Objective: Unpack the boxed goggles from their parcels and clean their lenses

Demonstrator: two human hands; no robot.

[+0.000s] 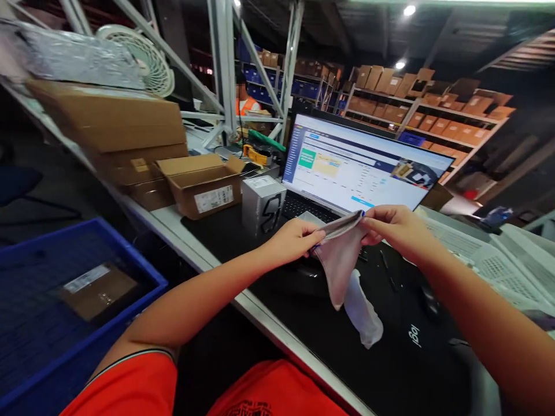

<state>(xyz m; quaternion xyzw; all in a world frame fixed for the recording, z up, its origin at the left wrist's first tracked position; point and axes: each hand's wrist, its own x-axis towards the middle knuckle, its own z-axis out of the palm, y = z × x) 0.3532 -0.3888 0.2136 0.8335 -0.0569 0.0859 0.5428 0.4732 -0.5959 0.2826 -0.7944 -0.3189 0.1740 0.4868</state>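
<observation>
Left fingers and right fingers pinch soft, tapering grey cloth.

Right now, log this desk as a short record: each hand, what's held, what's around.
Left hand: pinches one end of the held cloth's top edge
Right hand: pinches the other end
Held: pale sock-like cloth, hanging
On desk mat: white sock-like cloth, black mouse
Behind: lit screen
Left of screen: silver box, open cardboard box
Beside desk: blue crate

Wearing my bright red-orange tee, dark print down at 6 o'clock. My left sleeve, between 7 and 8, has thin dark-and-pale trim.
</observation>
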